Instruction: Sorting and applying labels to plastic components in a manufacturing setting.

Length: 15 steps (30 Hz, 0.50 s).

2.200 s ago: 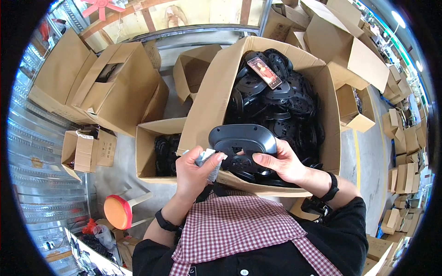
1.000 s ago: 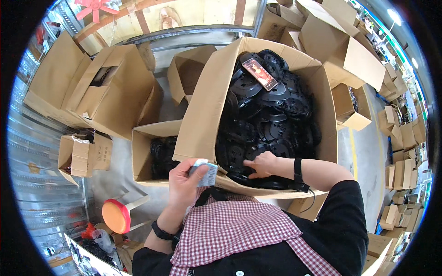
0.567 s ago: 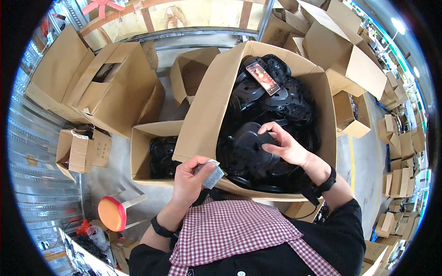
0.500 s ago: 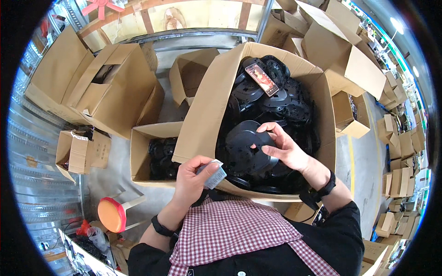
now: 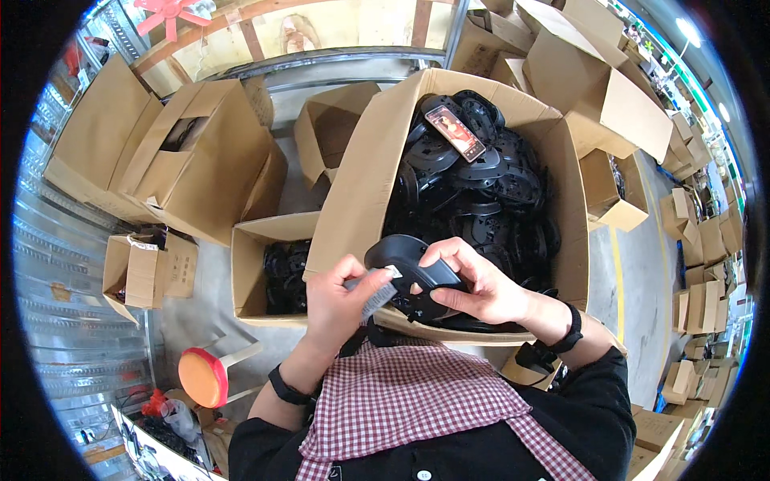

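My right hand [image 5: 485, 290] pinches the edge of a rounded black plastic cover [image 5: 395, 252] between thumb and fingers. It is tilted over the near side of a large cardboard box. My left hand [image 5: 338, 295] is closed on a small pale grey-blue sheet [image 5: 375, 298], which looks like a sheet of labels. A small whitish piece shows by the left thumb tip, against the cover; whether it is stuck there I cannot tell. Several similar black covers [image 5: 481, 228] fill the large box [image 5: 346, 192], and a phone [image 5: 455, 134] with a lit screen lies on them.
To the left, a smaller open box [image 5: 250, 276] holds more black parts. A stool with an orange top [image 5: 202, 377] stands below it. Tall cartons [image 5: 212, 164] are at the far left, and stacked cartons [image 5: 618, 108] at the far right. A metal frame [image 5: 353, 58] runs behind.
The black cover has come nearer to me and tilted up, carried by my right hand. My left hand with the sheet has moved slightly right and now meets the cover's edge.
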Each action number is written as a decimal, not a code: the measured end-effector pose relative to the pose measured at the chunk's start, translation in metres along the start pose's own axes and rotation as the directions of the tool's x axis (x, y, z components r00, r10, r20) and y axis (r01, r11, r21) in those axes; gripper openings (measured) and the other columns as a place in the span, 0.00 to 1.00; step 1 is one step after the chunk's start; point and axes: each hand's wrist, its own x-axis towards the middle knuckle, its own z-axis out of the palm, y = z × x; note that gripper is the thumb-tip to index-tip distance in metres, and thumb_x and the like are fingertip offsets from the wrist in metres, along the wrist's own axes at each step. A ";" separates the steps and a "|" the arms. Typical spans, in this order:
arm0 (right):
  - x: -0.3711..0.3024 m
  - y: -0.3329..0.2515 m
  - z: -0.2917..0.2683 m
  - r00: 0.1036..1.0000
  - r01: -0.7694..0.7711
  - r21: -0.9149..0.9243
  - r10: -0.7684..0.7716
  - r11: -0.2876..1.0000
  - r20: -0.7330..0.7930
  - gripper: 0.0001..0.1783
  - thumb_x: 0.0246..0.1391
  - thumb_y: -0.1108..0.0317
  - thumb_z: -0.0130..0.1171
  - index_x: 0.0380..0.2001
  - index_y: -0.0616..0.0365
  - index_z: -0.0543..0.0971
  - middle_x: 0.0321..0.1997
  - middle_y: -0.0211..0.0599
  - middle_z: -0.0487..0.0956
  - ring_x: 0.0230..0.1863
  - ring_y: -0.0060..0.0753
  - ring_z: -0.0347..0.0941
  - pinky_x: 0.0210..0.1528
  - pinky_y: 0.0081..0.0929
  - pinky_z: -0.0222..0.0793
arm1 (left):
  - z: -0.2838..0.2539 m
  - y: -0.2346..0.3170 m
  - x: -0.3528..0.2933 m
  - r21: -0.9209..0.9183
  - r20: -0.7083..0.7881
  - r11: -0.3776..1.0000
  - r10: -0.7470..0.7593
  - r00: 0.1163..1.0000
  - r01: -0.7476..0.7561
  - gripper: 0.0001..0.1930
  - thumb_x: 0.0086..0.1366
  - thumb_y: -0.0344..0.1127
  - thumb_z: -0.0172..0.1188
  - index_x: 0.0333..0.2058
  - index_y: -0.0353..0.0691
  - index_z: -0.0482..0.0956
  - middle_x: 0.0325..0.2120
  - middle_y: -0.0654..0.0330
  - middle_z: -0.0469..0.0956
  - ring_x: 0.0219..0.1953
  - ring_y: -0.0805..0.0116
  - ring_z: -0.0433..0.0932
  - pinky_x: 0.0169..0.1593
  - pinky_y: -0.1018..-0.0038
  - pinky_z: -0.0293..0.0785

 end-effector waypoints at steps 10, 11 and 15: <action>0.068 0.017 -0.025 0.981 -0.033 -0.248 0.078 0.968 0.175 0.35 0.58 0.68 0.56 0.65 0.48 0.55 0.47 0.47 0.78 0.43 0.33 0.75 0.48 0.33 0.71 | -0.035 -0.031 -0.033 -0.530 0.099 0.844 0.164 0.982 -0.087 0.07 0.59 0.30 0.65 0.26 0.36 0.76 0.23 0.66 0.75 0.25 0.81 0.71 0.31 0.82 0.67; 0.068 0.026 -0.038 0.985 -0.034 -0.428 0.104 0.903 0.141 0.28 0.57 0.65 0.57 0.61 0.52 0.65 0.45 0.49 0.79 0.43 0.38 0.77 0.48 0.35 0.72 | -0.033 -0.032 -0.032 -0.533 0.097 0.842 0.162 0.982 -0.086 0.07 0.59 0.30 0.65 0.26 0.36 0.76 0.23 0.66 0.75 0.25 0.81 0.71 0.31 0.82 0.67; 0.022 0.098 -0.067 0.694 -0.072 -0.953 0.701 0.294 0.164 0.15 0.49 0.61 0.60 0.40 0.51 0.80 0.39 0.43 0.80 0.43 0.45 0.77 0.43 0.43 0.74 | -0.019 -0.036 -0.027 -0.492 0.043 0.868 -0.050 0.998 0.064 0.06 0.65 0.32 0.59 0.31 0.36 0.77 0.25 0.66 0.77 0.27 0.81 0.72 0.34 0.83 0.69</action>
